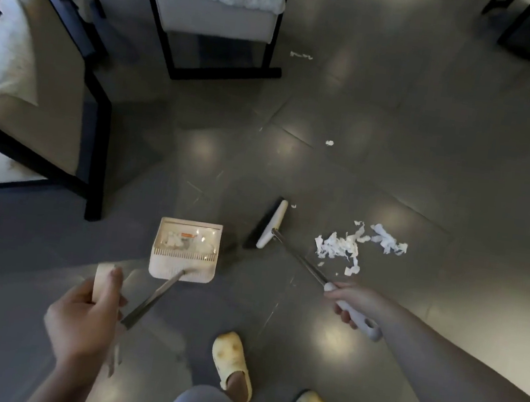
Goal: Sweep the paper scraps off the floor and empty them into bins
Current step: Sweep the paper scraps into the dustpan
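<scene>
The left hand [86, 309] clenched the cream plastic dustpan's [185, 250] handle, mouth waiting; the right hand [353, 303] gripped the white-headed broom [272, 224] beside torn white paper scraps [343, 245].

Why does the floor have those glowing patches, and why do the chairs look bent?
Head view: the pale patches are ceiling lights reflecting off the glossy floor; the wide-angle lens bows the chair frames near the edges; the room is dim and the left hand is slightly blurred.
</scene>
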The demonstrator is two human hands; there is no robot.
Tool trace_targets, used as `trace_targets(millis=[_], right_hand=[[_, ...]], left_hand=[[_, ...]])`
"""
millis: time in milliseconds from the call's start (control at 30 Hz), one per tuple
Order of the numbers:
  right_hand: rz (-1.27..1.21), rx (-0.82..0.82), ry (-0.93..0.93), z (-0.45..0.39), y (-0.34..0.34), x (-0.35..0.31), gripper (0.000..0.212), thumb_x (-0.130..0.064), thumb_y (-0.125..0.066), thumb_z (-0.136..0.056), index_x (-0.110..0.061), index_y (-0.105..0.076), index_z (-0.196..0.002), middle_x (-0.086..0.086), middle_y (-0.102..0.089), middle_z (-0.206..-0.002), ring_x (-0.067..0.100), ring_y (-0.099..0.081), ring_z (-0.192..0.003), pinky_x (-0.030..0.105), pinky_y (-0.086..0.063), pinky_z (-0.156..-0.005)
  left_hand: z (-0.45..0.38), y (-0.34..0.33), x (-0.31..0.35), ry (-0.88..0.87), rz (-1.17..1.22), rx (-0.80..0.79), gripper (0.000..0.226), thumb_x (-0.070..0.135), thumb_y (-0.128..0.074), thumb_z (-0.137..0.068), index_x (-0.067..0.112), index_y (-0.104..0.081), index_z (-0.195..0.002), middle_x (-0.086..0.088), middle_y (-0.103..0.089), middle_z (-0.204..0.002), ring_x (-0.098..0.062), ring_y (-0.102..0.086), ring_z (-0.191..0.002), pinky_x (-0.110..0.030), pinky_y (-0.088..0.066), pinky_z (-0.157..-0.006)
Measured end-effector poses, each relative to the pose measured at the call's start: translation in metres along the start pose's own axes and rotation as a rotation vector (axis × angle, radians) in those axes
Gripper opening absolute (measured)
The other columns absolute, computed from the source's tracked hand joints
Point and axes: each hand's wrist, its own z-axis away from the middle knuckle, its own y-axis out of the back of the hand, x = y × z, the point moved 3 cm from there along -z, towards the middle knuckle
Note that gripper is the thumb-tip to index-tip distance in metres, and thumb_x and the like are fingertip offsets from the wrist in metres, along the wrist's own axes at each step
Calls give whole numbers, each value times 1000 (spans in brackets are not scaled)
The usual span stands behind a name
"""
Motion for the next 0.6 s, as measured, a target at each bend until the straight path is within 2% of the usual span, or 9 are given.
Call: trace_targets(millis=[67, 133, 233, 267, 333, 400, 467, 533, 600], right_hand=[[-19, 70, -23, 12, 15, 11, 29, -8, -56, -93, -14, -57, -122, 8, -46, -69, 13, -35, -47, 18, -25, -38], [5, 124, -14, 23, 21, 10, 24, 0, -54, -91, -15, -56, -109, 9, -44, -66, 14, -35, -45, 17, -24, -39], [45, 159, 30, 34, 23, 1, 14, 6, -54, -85, -6, -57, -91, 11, -43, -59, 14, -37, -33, 14, -27, -37], [56, 170, 46, 37, 24, 0, 15, 6, -56, -84, -4, -61, -94, 12, -45, -60, 15, -38, -34, 15, -29, -36], [30, 171, 73, 37, 27, 4, 34, 4, -58, -84, -4, -62, -117, 13, -46, -64, 17, -40, -40, 17, -31, -37], [-32, 160, 97, 31, 27, 11, 44, 0, -60, -86, -13, -58, -128, 12, -49, -65, 18, -42, -45, 18, -32, -38], [-11, 136, 122, 17, 29, 23, 48, -7, -61, -88, -18, -53, -134, 11, -54, -68, 19, -46, -46, 20, -36, -39], [84, 139, 116, 7, 34, 40, 44, -15, -59, -93, -20, -52, -137, 13, -57, -71, 19, -49, -45, 22, -39, -41], [114, 177, 60, -1, 42, 61, 39, -25, -54, -97, -26, -51, -136, 14, -58, -75, 20, -48, -50, 23, -38, -46]], left_hand=[[-4, -4, 3, -13, 11, -29, 44, 41, -61, -95, 12, -67, -63, -8, -68, -63, -28, -65, -62, -19, -44, -53], [-6, -10, 6, -12, 3, -58, 44, 43, -60, -95, 12, -68, -64, -8, -68, -64, -29, -66, -62, -24, -45, -55], [-5, -22, 14, -25, -23, -95, 46, 46, -58, -95, 13, -68, -63, -7, -68, -61, -28, -67, -64, -31, -47, -60], [-3, -26, 16, -29, -21, -100, 47, 46, -57, -95, 13, -68, -63, -7, -68, -61, -28, -66, -65, -32, -47, -61], [2, -32, 22, -29, 7, -116, 46, 44, -58, -95, 12, -69, -64, -8, -68, -62, -26, -65, -65, -28, -46, -63], [6, -36, 24, -21, 32, -125, 46, 44, -58, -95, 10, -69, -65, -9, -68, -62, -26, -65, -65, -14, -43, -55], [9, -37, 27, -2, 54, -117, 47, 44, -59, -94, 8, -69, -65, -11, -68, -62, -27, -65, -65, -8, -42, -53], [12, -35, 30, 0, 55, -109, 49, 44, -58, -93, 7, -69, -64, -12, -68, -63, -28, -65, -65, -14, -45, -52], [20, -35, 34, 2, 42, -98, 49, 45, -56, -91, 6, -69, -66, -12, -69, -65, -29, -66, -65, -32, -53, -64]])
